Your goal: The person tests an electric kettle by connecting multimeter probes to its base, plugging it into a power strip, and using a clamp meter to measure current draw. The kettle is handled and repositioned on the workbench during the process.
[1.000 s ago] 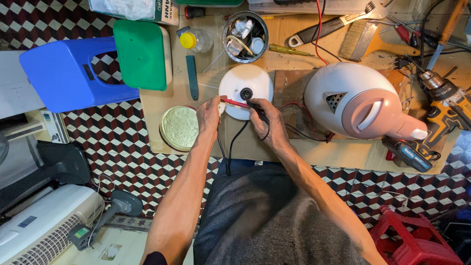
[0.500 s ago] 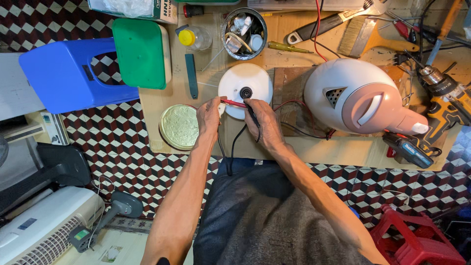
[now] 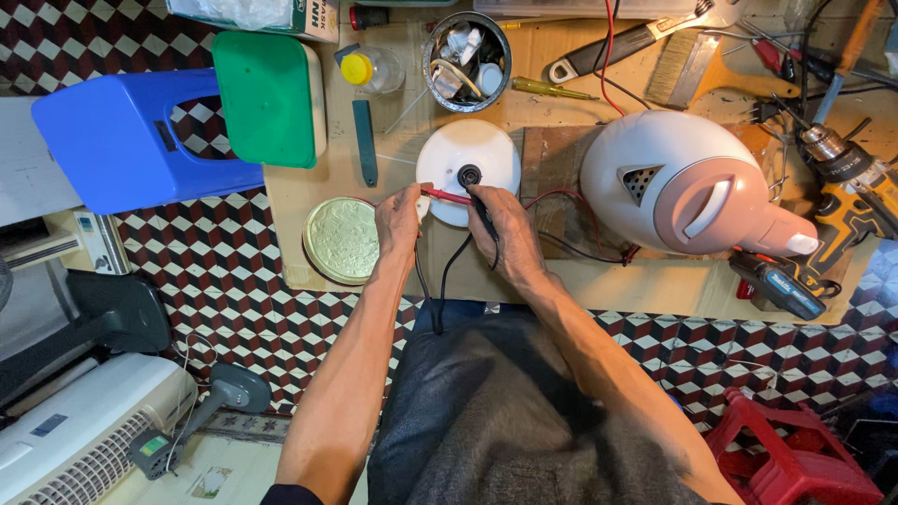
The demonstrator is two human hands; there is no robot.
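Observation:
A round white kettle base (image 3: pixel 482 152) with a black centre socket lies on a cardboard-covered board. My left hand (image 3: pixel 398 220) holds a red test probe (image 3: pixel 447 195) whose tip rests on the base's near edge. My right hand (image 3: pixel 498 229) grips a black probe pointed at the centre socket; black leads run down toward my lap. A white and pink electric kettle (image 3: pixel 687 187) lies on its side to the right of the base.
A blue plastic stool (image 3: pixel 122 140), a green box (image 3: pixel 267 84) and a round gold lid (image 3: pixel 341 240) lie to the left. A tin of parts (image 3: pixel 465 47), a brush, pliers, a yellow drill (image 3: pixel 851 201) and a red stool (image 3: pixel 809 458) surround the board.
My right hand has shifted slightly, bringing the black probe closer to the centre socket. The left hand and red probe stay almost still.

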